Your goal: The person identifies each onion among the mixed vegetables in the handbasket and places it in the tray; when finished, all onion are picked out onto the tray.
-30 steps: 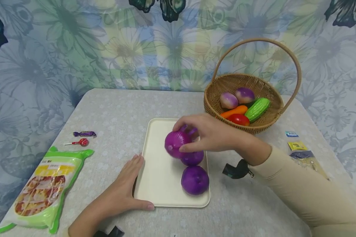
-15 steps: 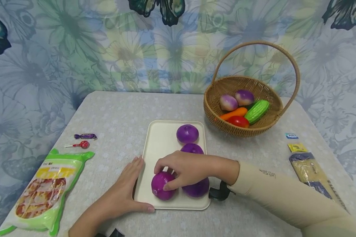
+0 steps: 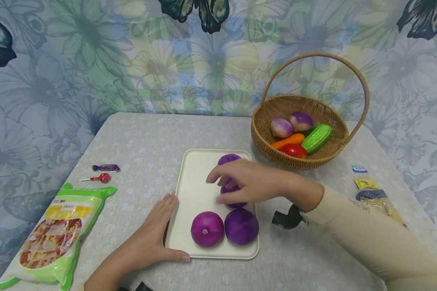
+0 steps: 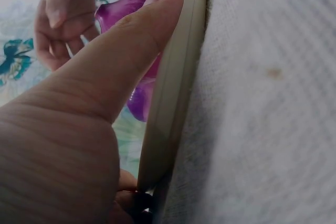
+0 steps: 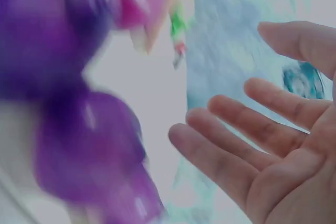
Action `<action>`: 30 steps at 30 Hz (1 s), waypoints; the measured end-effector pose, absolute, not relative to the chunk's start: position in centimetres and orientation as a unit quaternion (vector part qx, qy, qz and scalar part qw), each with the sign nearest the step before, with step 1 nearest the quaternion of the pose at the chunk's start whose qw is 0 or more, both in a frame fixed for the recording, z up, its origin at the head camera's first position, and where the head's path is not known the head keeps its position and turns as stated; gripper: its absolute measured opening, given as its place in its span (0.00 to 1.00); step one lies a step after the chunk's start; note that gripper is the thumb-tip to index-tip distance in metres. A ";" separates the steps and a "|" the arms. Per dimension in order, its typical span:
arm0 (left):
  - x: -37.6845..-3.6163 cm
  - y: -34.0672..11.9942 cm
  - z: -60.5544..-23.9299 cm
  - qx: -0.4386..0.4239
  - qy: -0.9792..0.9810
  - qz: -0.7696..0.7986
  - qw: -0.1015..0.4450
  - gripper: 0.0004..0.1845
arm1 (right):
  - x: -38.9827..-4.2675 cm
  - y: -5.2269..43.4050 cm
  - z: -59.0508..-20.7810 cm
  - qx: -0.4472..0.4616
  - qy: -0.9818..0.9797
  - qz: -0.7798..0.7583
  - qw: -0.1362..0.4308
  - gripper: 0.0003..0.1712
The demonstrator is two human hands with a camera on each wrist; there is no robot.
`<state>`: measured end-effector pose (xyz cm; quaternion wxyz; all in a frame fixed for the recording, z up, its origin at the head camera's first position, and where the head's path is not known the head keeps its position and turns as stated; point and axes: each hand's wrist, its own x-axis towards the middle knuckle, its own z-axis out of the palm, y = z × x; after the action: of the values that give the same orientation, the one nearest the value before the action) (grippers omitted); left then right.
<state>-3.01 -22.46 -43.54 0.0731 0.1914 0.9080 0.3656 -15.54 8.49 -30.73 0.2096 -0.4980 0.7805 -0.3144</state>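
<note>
My left hand [image 3: 151, 232] lies along the left edge of a cream tray [image 3: 196, 182], its thumb at the near edge; the left wrist view shows the thumb [image 4: 142, 24] against the rim. On the tray's near part, a magenta-purple onion [image 3: 207, 229] sits beside a darker purple round vegetable [image 3: 241, 226]. Two more purple round ones, a far one [image 3: 228, 158] and a middle one [image 3: 234, 202], are partly covered by my right hand [image 3: 249, 180]. That hand is over the tray with spread fingers, and the right wrist view shows its palm [image 5: 294, 182] bare.
At the back right stands a wicker basket [image 3: 287, 161] with two purple-white turnips, a carrot, a tomato and a green gourd. A green food bag [image 3: 58, 234], a lollipop [image 3: 102, 177] and a wrapped candy [image 3: 106, 167] lie left; small packets [image 3: 365, 183] lie right.
My right hand set the magenta onion down at the tray's near part, let it go, and moved back up and right over the far part. The left hand stayed at the tray's edge.
</note>
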 end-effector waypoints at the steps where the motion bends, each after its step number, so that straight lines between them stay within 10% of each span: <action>1: -3.0 -22.4 -43.5 0.191 0.908 0.366 0.074 0.79 | -16.2 9.2 -30.1 -0.488 0.787 -0.323 0.195 0.22; 11: -3.1 -22.3 -43.3 0.191 0.912 0.356 0.072 0.80 | -25.2 17.4 -26.2 -0.273 0.906 -0.314 0.077 0.24; 30: -3.2 -22.4 -43.4 0.190 0.911 0.359 0.076 0.80 | -32.3 24.2 -25.2 -0.092 0.965 -0.234 0.075 0.49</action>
<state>-3.19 -22.37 -43.37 0.0760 0.1895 0.9106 0.3593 -32.28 24.17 -25.21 0.0751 -0.0917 0.9650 -0.2339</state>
